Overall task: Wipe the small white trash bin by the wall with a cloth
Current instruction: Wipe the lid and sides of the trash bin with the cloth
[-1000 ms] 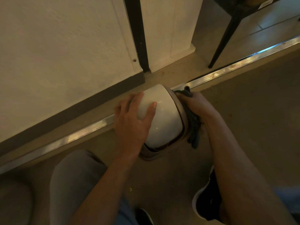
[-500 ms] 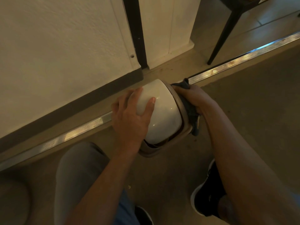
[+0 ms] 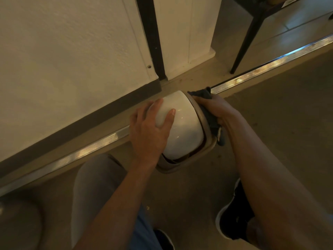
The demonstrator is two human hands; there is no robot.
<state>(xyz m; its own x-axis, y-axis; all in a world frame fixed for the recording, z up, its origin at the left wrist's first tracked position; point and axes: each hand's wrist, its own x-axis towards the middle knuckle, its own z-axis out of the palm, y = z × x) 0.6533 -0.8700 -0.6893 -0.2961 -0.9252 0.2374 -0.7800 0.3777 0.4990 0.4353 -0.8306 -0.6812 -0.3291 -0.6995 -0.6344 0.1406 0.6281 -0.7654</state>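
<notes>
The small white trash bin (image 3: 183, 127) lies tipped on the floor, its rounded base toward the wall and its beige rim (image 3: 207, 152) toward me. My left hand (image 3: 147, 130) is spread over the base, thumb and fingers curled round it. My right hand (image 3: 214, 107) grips a dark cloth (image 3: 209, 116) and presses it against the rim on the bin's right side. Part of the cloth hangs below my hand; the bin's opening is hidden.
A white wall with dark skirting (image 3: 86, 114) runs behind the bin, with a metal floor strip (image 3: 270, 69) along it. A black furniture leg (image 3: 243, 46) stands at the upper right. My knee (image 3: 93, 177) and dark shoes (image 3: 232, 219) are close below the bin.
My right hand with the cloth has slid up along the rim toward the wall. The left hand keeps its hold on the base; the bin has barely shifted.
</notes>
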